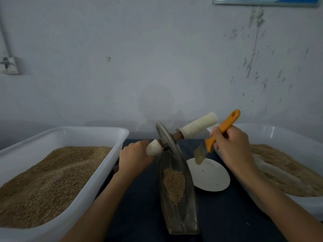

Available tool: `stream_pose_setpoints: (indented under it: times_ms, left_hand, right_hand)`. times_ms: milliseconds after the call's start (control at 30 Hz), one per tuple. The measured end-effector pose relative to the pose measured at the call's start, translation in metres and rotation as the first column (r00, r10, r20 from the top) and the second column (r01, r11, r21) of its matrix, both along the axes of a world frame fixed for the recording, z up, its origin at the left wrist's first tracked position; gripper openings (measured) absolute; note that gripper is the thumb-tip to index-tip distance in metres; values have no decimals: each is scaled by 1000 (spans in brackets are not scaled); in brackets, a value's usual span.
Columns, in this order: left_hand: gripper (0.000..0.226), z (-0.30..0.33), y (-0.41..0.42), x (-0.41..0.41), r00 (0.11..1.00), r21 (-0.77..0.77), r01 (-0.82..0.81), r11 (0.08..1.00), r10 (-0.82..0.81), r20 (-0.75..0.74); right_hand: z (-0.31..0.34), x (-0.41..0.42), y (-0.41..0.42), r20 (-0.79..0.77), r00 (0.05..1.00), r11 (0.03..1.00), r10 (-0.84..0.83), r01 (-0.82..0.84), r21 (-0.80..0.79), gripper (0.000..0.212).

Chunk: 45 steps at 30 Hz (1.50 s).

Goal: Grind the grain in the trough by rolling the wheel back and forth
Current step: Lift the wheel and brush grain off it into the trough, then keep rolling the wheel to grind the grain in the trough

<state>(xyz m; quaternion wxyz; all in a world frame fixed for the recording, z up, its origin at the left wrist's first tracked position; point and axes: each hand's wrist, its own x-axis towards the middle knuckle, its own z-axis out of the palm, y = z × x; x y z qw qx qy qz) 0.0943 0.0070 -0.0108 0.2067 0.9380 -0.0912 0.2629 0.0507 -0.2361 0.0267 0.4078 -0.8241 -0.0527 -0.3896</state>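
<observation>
Left hand fingers curled round the wheel's white left handle, wheel tilted at the far end of the trough holding grain; right hand fingers closed round an orange-handled scraper above a white plate.

Two grain-filled white tubs, white plate, orange-handled scraper.

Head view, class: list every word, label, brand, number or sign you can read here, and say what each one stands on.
None can be read.
Framed picture on the wall, top right: only its lower edge shows, no lettering visible.
Wall box, left: dark mark, too blurred to read.
Orange-handled scraper, trough, tubs: no markings visible.
</observation>
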Motion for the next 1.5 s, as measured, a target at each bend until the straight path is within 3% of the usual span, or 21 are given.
stream_pose_setpoints:
  times_ms: [100,267,300,400,467,567,800,933,1000,1100,1167,1233,1300,1400,1500]
  left_hand:
    - [25,0,-1,0,1000,-7,-10,1000,10,-4]
    - [23,2,-5,-3,1000,-7,1,1000,-1,-1]
    - [21,3,-5,-4,1000,-6,7,1000,-7,-4]
    - [19,3,-4,-4,1000,-3,17,1000,-17,-6]
    - [22,2,-3,-4,1000,6,22,1000,-22,-14]
    - [24,3,-3,-3,999,28,31,999,-30,-38]
    - [26,0,-3,-2,999,70,26,997,-23,-37]
    - [26,0,-4,-2,999,84,32,996,-29,-35]
    - [27,-1,-3,-1,999,91,39,995,-35,-39]
    - [28,0,-2,0,998,111,52,992,-47,-50]
    - [27,-1,-1,0,997,127,59,990,-53,-53]
    - [23,-2,0,1,997,141,65,988,-58,-54]
    - [20,-2,0,2,997,165,63,984,-54,-58]
    - [20,-2,0,4,997,211,63,975,-51,-64]
    - [17,-5,0,5,995,243,82,967,-66,-73]
  right_hand:
    - [-11,-6,-6,-14,1000,956,10,-14,-292,35]
    - [-53,-12,-12,-9,998,781,67,-58,-622,12]
    - [-59,-14,-12,-24,996,722,81,-76,-688,17]
    - [-68,-15,-17,-100,995,465,16,-96,-880,58]
    - [-68,-16,-19,-130,991,324,-2,-122,-938,59]
    - [-70,-18,-21,-91,994,194,58,-101,-976,57]
    - [-74,-13,-28,-284,953,38,-107,-281,-959,51]
    - [-69,-15,-27,-318,939,58,-133,-312,-948,49]
    - [-55,-20,-23,-245,965,134,-97,-232,-964,49]
    - [-36,-30,-14,36,993,454,116,-21,-891,22]
    - [-29,-34,-3,189,963,641,193,22,-767,26]
    - [-27,-28,10,239,960,745,144,54,-665,27]
    - [-25,-18,18,199,980,760,3,127,-637,42]
    - [-23,1,18,57,989,645,-135,131,-753,67]
    - [-28,17,16,-66,984,554,-164,37,-832,60]
